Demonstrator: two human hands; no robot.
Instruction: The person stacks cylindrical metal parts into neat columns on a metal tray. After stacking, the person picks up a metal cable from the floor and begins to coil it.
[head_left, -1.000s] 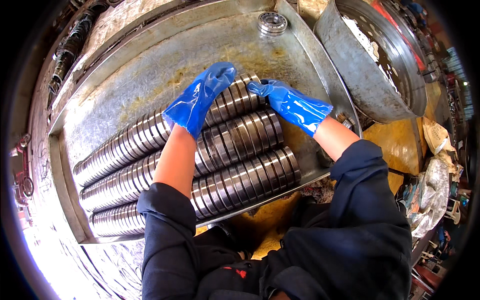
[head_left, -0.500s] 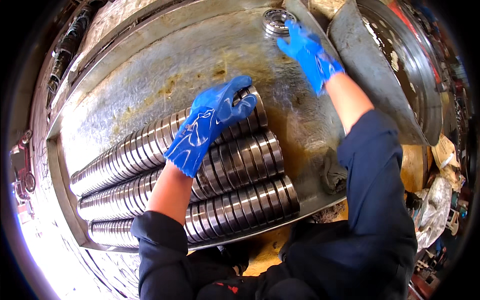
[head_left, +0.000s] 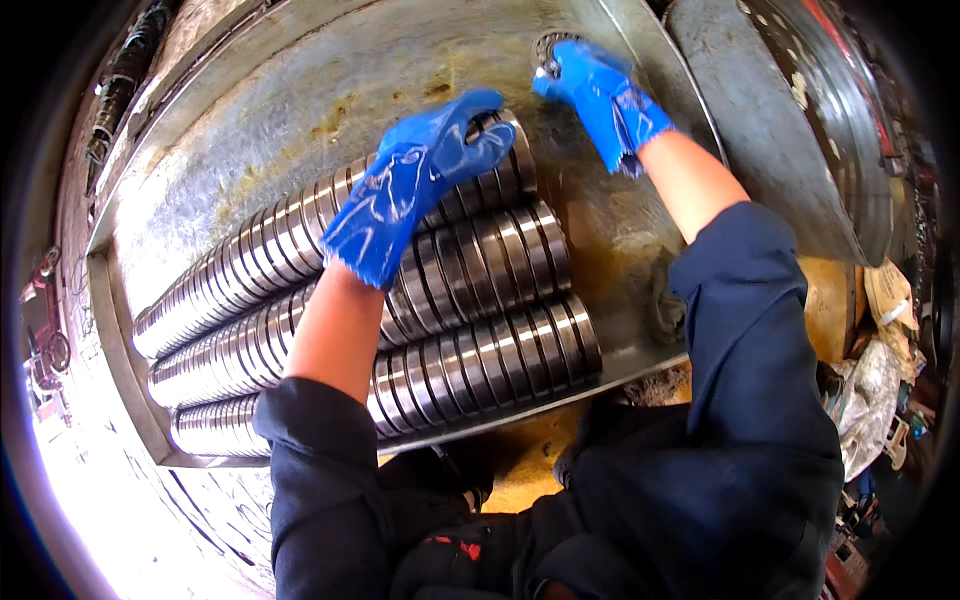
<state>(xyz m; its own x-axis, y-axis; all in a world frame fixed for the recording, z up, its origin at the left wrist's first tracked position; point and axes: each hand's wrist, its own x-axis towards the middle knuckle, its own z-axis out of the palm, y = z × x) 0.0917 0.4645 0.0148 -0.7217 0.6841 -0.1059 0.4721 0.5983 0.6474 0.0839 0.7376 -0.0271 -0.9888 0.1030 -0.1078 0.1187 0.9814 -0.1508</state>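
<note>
Loose bearing (head_left: 545, 49) near tray's (head_left: 400, 60) far right corner; right hand (head_left: 595, 85) nearer, touching, grip unclear. Left hand (head_left: 425, 165) clasps far bearing row's (head_left: 270, 235) right end.

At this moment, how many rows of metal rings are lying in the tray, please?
3: the far row, by the left hand; the middle row; and the near row, along the near side of the tray. The left arm hides parts of them; no further row shows.
</note>
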